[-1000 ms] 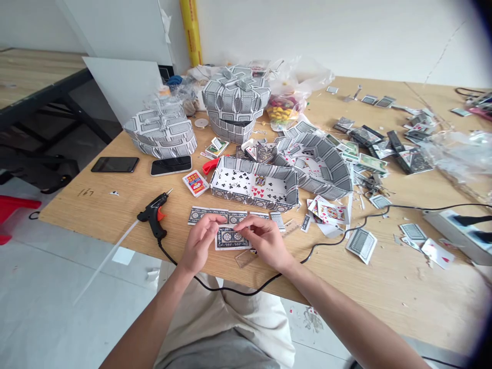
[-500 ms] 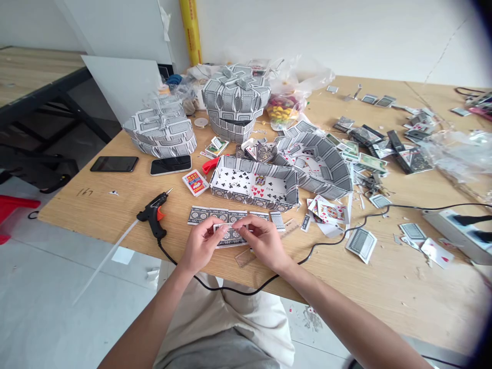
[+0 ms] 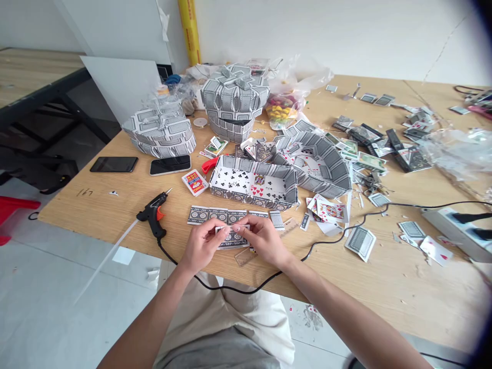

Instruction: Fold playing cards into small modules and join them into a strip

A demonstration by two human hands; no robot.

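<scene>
Between my left hand (image 3: 205,242) and my right hand (image 3: 259,237) is a playing card (image 3: 232,240), its dark patterned back showing. Both hands pinch its upper edge with thumb and fingers closed. Just beyond it lies a row of patterned card pieces (image 3: 207,215), partly covered by my fingers. A clear ruler (image 3: 246,256) sits flat beneath my right hand, partly hidden. Behind the row stands a long open box (image 3: 251,184) made of cards, with card faces lining its floor. To the left a black hot glue gun (image 3: 154,215) rests on the table, a glue stick in its back.
A black cord (image 3: 246,292) runs along the front edge toward a power strip (image 3: 457,230). Two phones (image 3: 114,164), a red card pack (image 3: 195,182), an open curved card box (image 3: 326,164) and lidded card boxes (image 3: 234,97) stand behind. Loose cards (image 3: 326,210) lie to the right.
The held card has tilted slightly and shows a little more of its back. Both hands stay in nearly the same place, still pinching it.
</scene>
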